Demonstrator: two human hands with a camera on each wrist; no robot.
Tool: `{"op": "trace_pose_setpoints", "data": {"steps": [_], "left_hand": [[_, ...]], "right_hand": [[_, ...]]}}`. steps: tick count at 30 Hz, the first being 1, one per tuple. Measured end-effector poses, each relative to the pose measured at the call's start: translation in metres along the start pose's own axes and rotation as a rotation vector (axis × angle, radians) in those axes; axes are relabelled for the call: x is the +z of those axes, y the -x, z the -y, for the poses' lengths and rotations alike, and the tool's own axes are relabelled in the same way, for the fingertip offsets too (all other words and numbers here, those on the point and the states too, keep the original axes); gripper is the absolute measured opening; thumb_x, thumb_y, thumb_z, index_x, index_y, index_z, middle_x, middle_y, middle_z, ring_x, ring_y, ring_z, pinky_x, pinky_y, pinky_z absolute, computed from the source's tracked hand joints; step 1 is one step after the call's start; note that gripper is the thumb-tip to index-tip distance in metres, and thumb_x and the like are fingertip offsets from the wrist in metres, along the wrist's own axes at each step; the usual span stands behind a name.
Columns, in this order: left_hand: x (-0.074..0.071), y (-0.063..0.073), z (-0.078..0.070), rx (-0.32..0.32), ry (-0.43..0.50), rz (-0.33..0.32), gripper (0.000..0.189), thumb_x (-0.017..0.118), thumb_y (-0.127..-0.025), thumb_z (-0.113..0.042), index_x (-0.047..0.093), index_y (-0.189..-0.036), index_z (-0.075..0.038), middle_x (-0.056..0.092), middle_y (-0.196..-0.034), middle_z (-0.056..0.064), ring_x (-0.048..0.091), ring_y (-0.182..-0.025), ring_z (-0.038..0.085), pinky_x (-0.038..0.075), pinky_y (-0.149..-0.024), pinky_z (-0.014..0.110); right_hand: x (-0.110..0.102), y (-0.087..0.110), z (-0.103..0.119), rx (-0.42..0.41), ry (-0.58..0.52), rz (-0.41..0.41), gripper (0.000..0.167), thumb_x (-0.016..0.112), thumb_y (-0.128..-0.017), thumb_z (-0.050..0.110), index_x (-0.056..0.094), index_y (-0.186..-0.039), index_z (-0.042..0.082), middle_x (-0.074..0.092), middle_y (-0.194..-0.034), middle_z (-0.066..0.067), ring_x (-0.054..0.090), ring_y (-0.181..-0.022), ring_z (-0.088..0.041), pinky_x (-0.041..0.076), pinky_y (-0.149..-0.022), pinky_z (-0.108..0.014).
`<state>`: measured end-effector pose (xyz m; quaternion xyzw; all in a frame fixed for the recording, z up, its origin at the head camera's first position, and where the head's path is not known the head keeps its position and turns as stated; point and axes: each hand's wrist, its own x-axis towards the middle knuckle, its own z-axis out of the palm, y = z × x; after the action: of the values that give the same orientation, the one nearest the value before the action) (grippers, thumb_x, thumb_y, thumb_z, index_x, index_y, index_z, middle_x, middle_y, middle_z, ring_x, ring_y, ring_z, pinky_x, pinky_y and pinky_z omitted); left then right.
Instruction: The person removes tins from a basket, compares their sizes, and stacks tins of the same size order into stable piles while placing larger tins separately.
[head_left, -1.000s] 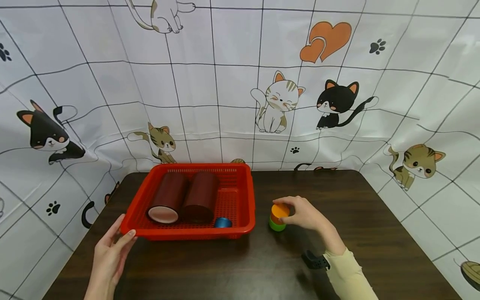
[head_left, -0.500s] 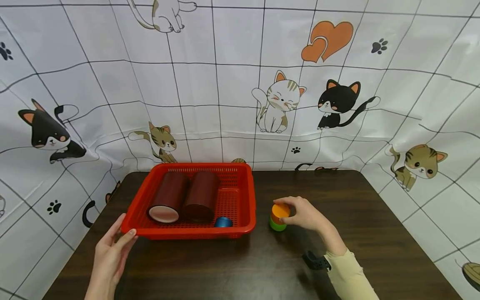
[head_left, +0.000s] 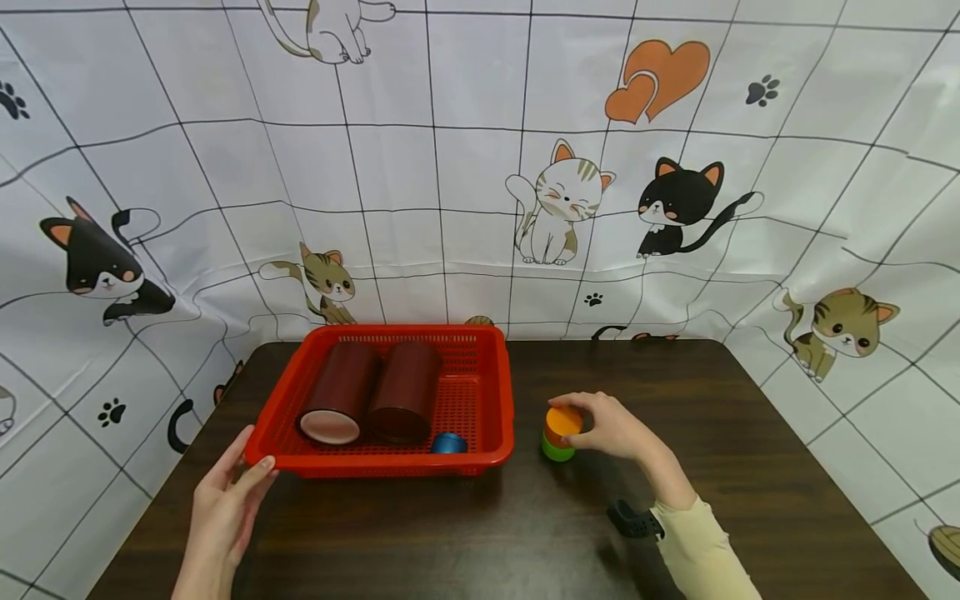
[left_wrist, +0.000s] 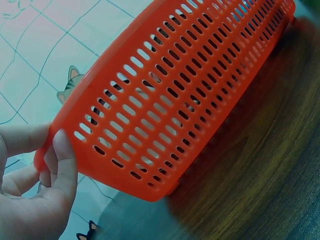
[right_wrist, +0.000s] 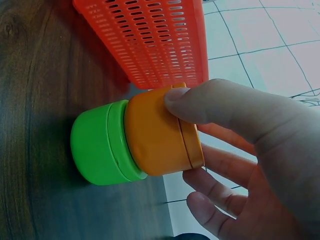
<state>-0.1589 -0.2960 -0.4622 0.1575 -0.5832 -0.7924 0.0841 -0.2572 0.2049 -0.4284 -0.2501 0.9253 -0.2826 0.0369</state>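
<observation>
Lower right, the right hand [head_left: 611,427], slanting leftward, pinches an orange jar [right_wrist: 152,135] atop a green jar [right_wrist: 95,142]; lower left, the left hand [head_left: 221,508] grips a red basket [head_left: 367,466] by one corner.

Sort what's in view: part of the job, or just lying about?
Likely in the job:
red basket, gripped by the left hand
orange jar, pinched by the right hand
green jar, under it

Seemingly just there, untouched:
two brown cylinders, in the basket
small blue object, likewise
cat-print sheet, background
</observation>
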Motion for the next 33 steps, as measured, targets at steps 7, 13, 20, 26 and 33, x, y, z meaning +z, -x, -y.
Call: {"op": "trace_pose_setpoints", "data": {"steps": [7, 13, 20, 26, 33], "left_hand": [[0.001, 0.001, -0.001, -0.013, -0.004, -0.020, 0.077, 0.066, -0.093, -0.005, 0.027, -0.157, -0.023, 0.043, -0.126, -0.015, 0.060, -0.099, -0.008, 0.056, -0.081, 0.010], [0.000, 0.000, -0.001, -0.021, 0.005, -0.022, 0.077, 0.065, -0.093, -0.004, 0.026, -0.157, -0.022, 0.043, -0.126, -0.015, 0.060, -0.099, -0.008, 0.056, -0.081, 0.010], [0.000, 0.000, -0.002, -0.032, 0.012, -0.027, 0.078, 0.066, -0.093, -0.004, 0.026, -0.157, -0.022, 0.042, -0.127, -0.015, 0.060, -0.099, -0.008, 0.056, -0.081, 0.011], [0.002, 0.000, -0.002, -0.019, 0.009, -0.015, 0.077, 0.065, -0.093, -0.004, 0.026, -0.158, -0.021, 0.042, -0.126, -0.015, 0.060, -0.100, -0.008, 0.056, -0.081, 0.011], [0.003, 0.000, -0.003, -0.053, -0.006, -0.055, 0.076, 0.066, -0.093, -0.006, 0.029, -0.157, -0.025, 0.042, -0.126, -0.016, 0.059, -0.101, -0.006, 0.056, -0.081, 0.010]], "right_hand": [[-0.001, 0.001, 0.000, -0.017, 0.014, 0.009, 0.053, 0.080, -0.082, 0.023, 0.063, -0.132, 0.014, 0.066, -0.128, -0.006, 0.053, -0.107, -0.023, 0.045, -0.092, -0.041], [-0.004, 0.001, 0.001, -0.037, -0.003, 0.003, 0.055, 0.079, -0.084, 0.026, 0.061, -0.134, 0.013, 0.065, -0.131, -0.008, 0.053, -0.108, -0.023, 0.047, -0.092, -0.042], [-0.012, -0.004, 0.004, -0.071, 0.011, -0.013, 0.051, 0.073, -0.089, 0.024, 0.059, -0.136, 0.012, 0.063, -0.133, -0.010, 0.054, -0.109, -0.027, 0.050, -0.092, -0.042], [-0.021, -0.013, 0.010, -0.092, 0.021, -0.026, 0.051, 0.074, -0.089, 0.024, 0.059, -0.136, 0.013, 0.063, -0.135, -0.009, 0.052, -0.117, -0.034, 0.049, -0.098, -0.050], [-0.034, -0.026, 0.026, -0.131, 0.040, -0.018, 0.049, 0.073, -0.090, 0.025, 0.059, -0.135, 0.013, 0.063, -0.135, -0.008, 0.051, -0.119, -0.030, 0.047, -0.101, -0.049]]}}
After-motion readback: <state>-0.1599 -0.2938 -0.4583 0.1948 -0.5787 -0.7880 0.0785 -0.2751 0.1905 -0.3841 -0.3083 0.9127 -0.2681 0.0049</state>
